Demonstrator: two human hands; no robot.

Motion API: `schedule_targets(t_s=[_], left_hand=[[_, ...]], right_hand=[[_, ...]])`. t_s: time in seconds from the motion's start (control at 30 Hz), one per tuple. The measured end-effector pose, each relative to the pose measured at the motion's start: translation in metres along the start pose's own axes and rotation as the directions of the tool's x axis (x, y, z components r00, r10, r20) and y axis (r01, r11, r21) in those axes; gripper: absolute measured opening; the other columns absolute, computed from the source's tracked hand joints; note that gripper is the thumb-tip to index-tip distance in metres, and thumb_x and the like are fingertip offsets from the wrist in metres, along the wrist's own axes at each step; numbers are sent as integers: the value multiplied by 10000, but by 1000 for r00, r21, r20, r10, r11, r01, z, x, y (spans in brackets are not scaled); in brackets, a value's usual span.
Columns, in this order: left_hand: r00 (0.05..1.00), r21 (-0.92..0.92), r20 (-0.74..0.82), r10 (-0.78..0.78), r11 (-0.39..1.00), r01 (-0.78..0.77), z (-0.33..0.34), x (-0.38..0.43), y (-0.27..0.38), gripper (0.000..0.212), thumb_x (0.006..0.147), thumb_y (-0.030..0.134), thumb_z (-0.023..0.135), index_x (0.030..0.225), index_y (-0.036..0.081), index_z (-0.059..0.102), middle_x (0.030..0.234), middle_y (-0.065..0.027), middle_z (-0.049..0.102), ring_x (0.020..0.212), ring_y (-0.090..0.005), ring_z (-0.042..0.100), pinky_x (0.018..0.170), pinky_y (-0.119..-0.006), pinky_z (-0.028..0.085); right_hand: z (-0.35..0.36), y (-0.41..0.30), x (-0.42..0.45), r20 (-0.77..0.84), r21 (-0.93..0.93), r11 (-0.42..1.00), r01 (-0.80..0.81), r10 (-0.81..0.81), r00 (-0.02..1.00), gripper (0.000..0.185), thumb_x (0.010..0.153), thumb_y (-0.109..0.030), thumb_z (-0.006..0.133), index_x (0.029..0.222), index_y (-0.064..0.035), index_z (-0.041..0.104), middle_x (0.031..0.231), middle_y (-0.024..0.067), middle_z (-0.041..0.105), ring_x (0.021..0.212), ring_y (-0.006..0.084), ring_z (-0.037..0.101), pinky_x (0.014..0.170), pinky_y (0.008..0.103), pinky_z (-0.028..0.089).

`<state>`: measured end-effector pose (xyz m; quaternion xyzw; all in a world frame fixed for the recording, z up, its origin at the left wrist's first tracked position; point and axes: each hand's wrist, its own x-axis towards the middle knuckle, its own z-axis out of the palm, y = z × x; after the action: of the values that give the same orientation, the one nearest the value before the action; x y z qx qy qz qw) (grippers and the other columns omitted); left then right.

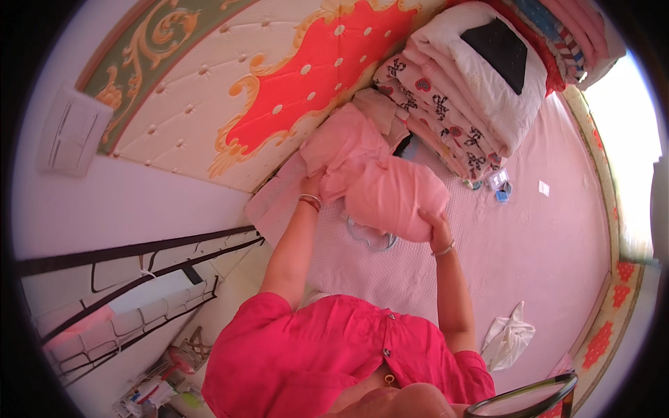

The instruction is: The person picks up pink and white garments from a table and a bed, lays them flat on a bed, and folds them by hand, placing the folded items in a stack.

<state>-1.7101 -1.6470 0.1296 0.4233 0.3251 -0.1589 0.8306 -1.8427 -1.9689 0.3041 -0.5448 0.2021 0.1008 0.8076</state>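
A bulky pink cloth bundle (394,196) is held up over the bed, its right part rounded and stuffed-looking. My right hand (436,227) grips the rounded part at its lower right edge. Loose pink fabric (345,138) spreads from the bundle's left side towards the headboard, and my left hand (312,187) is closed on its lower edge. Whether the loose fabric and the rounded part are one piece, I cannot tell. Under the bundle, a pale blue looped item (373,243) partly shows on the pink quilted bed sheet (366,271).
Folded quilts (444,104) with a black flat item (496,52) on top are stacked by the padded headboard (308,78). Small boxes (499,183) and a crumpled white cloth (509,337) lie on the bed. A black-framed rack (157,279) stands at the left.
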Motion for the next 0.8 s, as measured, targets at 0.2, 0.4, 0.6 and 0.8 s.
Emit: schedule_targets(t_s=[0.2,0.4,0.6,0.8], left_hand=[[931,-379,363,23,917,125,70,-48,55,361,909,142,600,1215,-40,540,1162,-138,625,1018,-244,628,850,-373,547],[732,-473,625,270,877,81,182,-70,117,246,905,83,579,1136,2,557,1111,-112,621,1007,-219,607,891,-349,520],[717,-445,644,267,893,67,242,-136,135,262,905,68,587,1158,10,548,1099,-90,623,1002,-214,609,801,-359,545],[888,-151,368,277,960,-236,130,-40,24,446,841,63,646,1262,73,499,1129,-50,604,1008,-208,602,763,-361,553]], right_hand=[[-70,51,-77,-221,153,987,46,-12,975,536,817,-83,618,1311,56,462,1226,134,592,1106,252,590,959,341,469],[-60,35,-109,-217,162,984,75,-38,975,562,797,-109,650,1298,66,465,1217,131,589,1091,234,588,934,335,469],[-48,9,-115,-190,137,984,118,-91,977,560,790,-119,658,1285,71,477,1199,132,601,1074,234,598,926,330,471],[-31,-23,-92,-16,155,986,53,-51,999,548,791,-110,657,1280,67,482,1196,136,603,1071,233,602,930,329,473]])
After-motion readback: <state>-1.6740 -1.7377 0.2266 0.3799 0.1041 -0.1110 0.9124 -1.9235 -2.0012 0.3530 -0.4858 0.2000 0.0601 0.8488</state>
